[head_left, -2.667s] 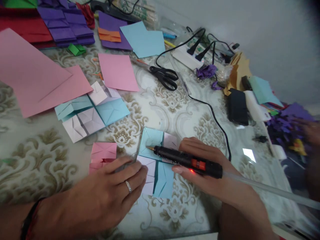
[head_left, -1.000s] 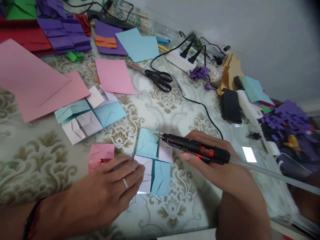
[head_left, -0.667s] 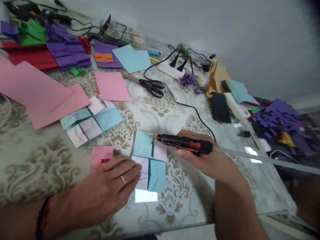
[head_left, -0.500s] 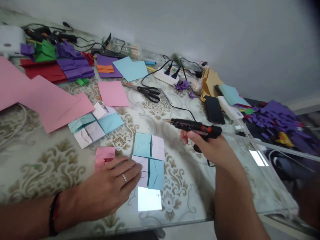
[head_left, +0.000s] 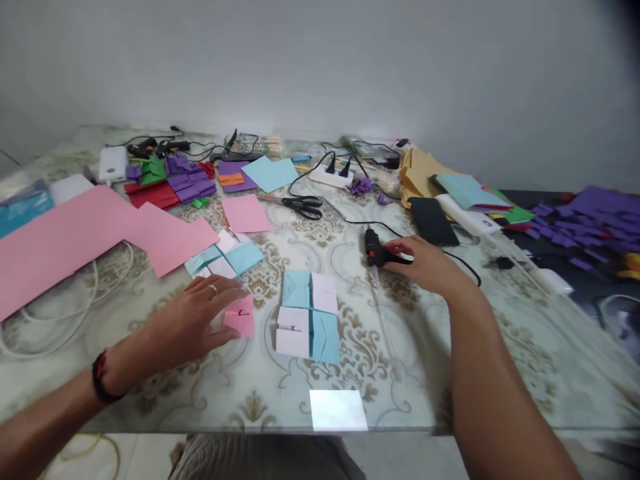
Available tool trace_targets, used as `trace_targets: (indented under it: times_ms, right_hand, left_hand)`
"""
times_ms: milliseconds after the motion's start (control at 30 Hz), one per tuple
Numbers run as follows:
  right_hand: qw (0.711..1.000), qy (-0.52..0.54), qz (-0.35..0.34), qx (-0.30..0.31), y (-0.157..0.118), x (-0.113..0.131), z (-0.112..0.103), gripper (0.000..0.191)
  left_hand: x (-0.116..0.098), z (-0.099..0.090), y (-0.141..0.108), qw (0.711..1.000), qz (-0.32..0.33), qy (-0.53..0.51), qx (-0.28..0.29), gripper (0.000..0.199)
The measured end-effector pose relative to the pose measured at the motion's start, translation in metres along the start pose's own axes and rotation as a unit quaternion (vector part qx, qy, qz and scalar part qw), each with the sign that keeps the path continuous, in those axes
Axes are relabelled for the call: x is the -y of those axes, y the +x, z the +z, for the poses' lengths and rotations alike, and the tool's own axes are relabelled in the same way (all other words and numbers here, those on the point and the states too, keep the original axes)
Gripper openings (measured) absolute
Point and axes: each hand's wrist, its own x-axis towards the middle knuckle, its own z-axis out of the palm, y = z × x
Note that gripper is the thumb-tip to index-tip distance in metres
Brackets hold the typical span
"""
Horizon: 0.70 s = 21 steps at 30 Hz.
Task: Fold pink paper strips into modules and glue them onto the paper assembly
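Note:
My left hand [head_left: 200,313] reaches over a small folded pink paper [head_left: 241,316], thumb and fingers apart, with the thumb tip at the paper's edge. My right hand [head_left: 417,263] has its fingers around the handle of a black glue gun [head_left: 375,247], which lies on the table with its nozzle pointing away from me and a long clear glue stick [head_left: 384,313] trailing toward me. Between my hands is a square of blue and white folded papers [head_left: 325,330]. A similar blue and white square [head_left: 243,257] lies beyond my left hand, which partly covers it.
Large pink sheets [head_left: 90,227] spread at the left. Black scissors [head_left: 305,207], a pink square [head_left: 246,213] and a white power strip [head_left: 331,176] lie farther back. A black phone [head_left: 433,221] and purple paper pieces [head_left: 595,217] are to the right.
The view has tilted up and back. My right hand has lowered the glue gun onto the table and turned its nozzle away. My left hand has moved off the blue and white square to the pink paper.

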Motion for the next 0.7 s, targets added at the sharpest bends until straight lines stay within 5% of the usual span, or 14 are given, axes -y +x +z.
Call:
trace_targets:
  times_ms: [200,367,533,700]
  right_hand:
    - [0.999,-0.008,-0.017,-0.046,-0.002,0.019,-0.013,0.031]
    - [0.988,0.006,-0.102,-0.114,-0.011,0.076,-0.022,0.021]
    - [0.976,0.063,-0.197,-0.063,-0.038,0.145,-0.029,0.013]
    - [0.951,0.111,-0.288,0.016,-0.060,0.198,-0.021,0.015]
  left_hand:
    - [-0.003,0.011,-0.005,0.997,-0.063,-0.040,0.031,0.028]
    - [-0.006,0.010,-0.001,0.987,-0.118,-0.104,0.031,0.027]
    - [-0.008,0.000,0.004,0.971,-0.119,-0.205,0.029,0.012]
    - [-0.022,-0.015,0.041,0.923,-0.147,-0.357,-0.012,0.006]
